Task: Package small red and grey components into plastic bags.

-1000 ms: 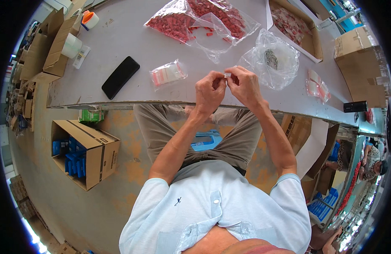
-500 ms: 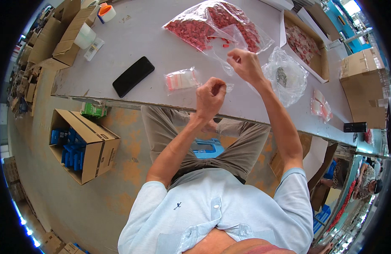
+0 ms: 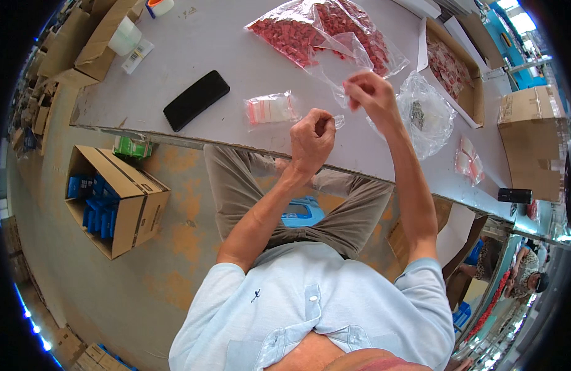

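Note:
Near the table's front edge, my left hand (image 3: pixel 312 141) is closed in a pinch on a small clear plastic bag (image 3: pixel 339 121), which sticks out past the fingertips. Just to its right and farther in, my right hand (image 3: pixel 373 98) has its fingers curled together, slightly blurred; what they hold, if anything, is too small to make out. Beyond it lies a large clear bag of small red pieces (image 3: pixel 285 38), its loose mouth toward the hand. A pack of small clear bags with red edges (image 3: pixel 270 110) rests left of my left hand.
A black phone (image 3: pixel 196 101) lies to the left. On the right are a crumpled clear bag with dark small parts (image 3: pixel 418 115), an open carton of filled packets (image 3: pixel 477 116), another small pack (image 3: pixel 468 162) and a black cylinder (image 3: pixel 515 195). An open box with blue items (image 3: pixel 140 213) stands on the floor.
My right hand has drawn back a little from the bag of red pieces, toward my left hand. The left hand keeps its pinch on the small bag. The view has shifted slightly.

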`<state>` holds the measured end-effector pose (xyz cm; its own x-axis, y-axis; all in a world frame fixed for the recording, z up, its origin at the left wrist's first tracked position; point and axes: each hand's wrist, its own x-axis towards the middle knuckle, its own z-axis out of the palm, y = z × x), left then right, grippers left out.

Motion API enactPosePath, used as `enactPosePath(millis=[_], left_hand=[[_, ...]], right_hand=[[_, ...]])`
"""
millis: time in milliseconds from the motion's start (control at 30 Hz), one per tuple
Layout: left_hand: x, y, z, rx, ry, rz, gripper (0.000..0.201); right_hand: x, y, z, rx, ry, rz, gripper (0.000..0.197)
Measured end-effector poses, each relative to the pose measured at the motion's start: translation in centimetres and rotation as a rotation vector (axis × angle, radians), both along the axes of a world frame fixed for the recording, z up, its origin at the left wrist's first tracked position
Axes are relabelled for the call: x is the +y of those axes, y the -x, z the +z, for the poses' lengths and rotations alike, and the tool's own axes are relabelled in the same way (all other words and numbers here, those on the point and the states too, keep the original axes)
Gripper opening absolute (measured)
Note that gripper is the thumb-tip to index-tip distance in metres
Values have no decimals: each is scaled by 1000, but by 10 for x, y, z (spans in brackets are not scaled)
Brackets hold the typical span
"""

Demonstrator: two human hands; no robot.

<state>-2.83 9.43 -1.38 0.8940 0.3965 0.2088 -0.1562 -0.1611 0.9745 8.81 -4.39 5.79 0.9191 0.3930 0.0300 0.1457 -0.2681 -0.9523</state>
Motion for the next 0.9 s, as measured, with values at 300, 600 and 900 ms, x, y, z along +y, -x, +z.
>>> enactPosePath(millis=[300,600,900], left_hand=[[-3,1,7,-31,-36,-59,4],[-3,1,1,-25,-6,-111,6],[1,-2,3,-29,109,-50,5]], right_hand=[[-17,67,-31,200,-115,-42,31],[-17,65,-35,136,-3,-31,12],[-6,1,-4,-256,200,-45,14]])
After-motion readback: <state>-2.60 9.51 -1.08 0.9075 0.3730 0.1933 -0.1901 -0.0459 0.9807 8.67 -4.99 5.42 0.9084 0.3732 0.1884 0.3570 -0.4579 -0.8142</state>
